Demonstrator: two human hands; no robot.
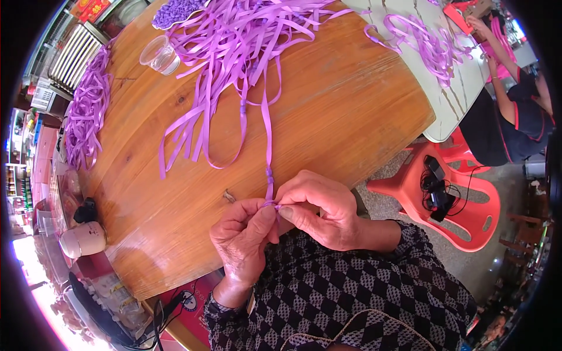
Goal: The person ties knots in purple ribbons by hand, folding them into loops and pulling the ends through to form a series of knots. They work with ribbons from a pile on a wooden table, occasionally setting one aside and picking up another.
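Note:
A purple ribbon point(268, 137) runs from the big pile down to the table's near edge, where both my hands pinch it. My left hand point(244, 234) is closed on the ribbon with thumb and forefinger. Right against it, my right hand point(321, 209) pinches the same ribbon between thumb and fingertip, at what looks like a small loop or knot. Just above my fingers sits a darker purple bead-like piece point(270, 174) on the ribbon. The ribbon pile point(246, 35) covers the far middle of the wooden table point(328, 117).
A clear plastic cup point(160, 55) and a dish of small purple pieces point(175, 11) stand beside the pile. More ribbons hang at the left edge point(88, 111) and lie on a white table point(424, 47). A red stool point(433, 193) holds black cables. Another person point(512, 111) works at far right.

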